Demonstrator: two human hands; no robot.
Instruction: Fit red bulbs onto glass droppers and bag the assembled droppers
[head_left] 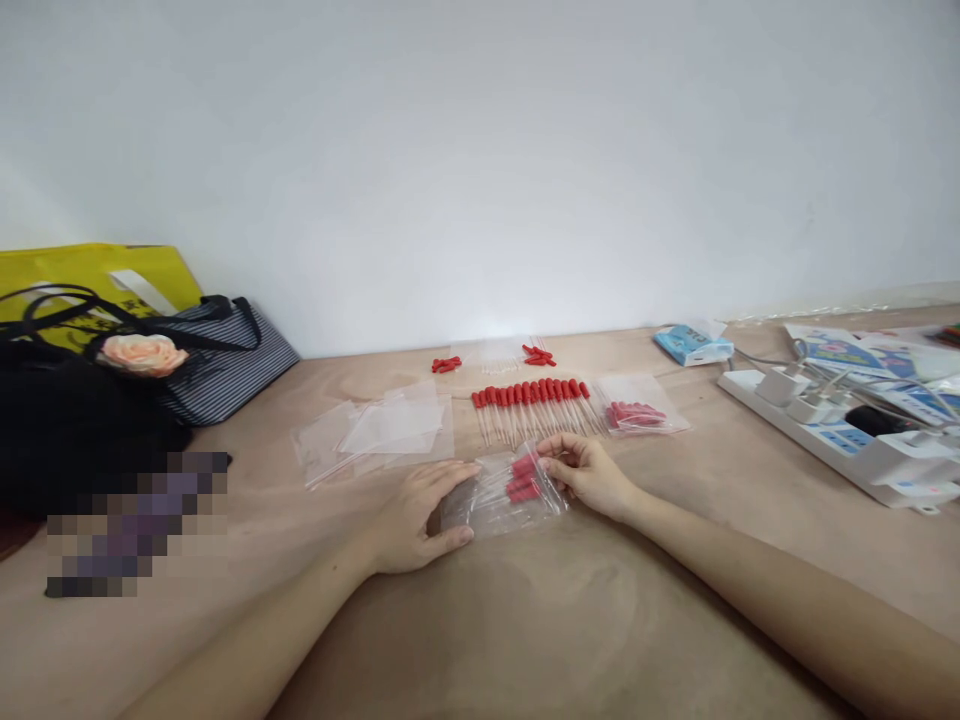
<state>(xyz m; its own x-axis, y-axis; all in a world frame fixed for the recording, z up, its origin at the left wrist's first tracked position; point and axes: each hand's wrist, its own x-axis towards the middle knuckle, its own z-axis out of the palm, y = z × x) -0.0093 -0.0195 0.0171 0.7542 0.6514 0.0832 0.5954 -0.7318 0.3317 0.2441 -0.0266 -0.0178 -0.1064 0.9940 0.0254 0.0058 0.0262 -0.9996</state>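
A clear zip bag [495,510] lies on the table with several glass droppers inside, their red rubber bulbs [524,488] toward its right end. My left hand [424,510] rests at the bag's left end, fingers stretched out and thumb apart. At the right end, my right hand [585,472] pinches the bag's edge beside the red bulbs. Just behind the bag lies a row of droppers [532,400], red bulbs pointing away from me. A filled bag [645,412] with red bulbs showing lies to the right of that row.
Flat clear bags [390,425] overlap on the left. Loose red bulbs [446,365] and glass tubes [500,358] lie near the wall. A power strip [832,430], a blue packet [691,344] and papers occupy the right. A striped bag [225,360] stands left; a blurred-out object [142,520] lies nearer.
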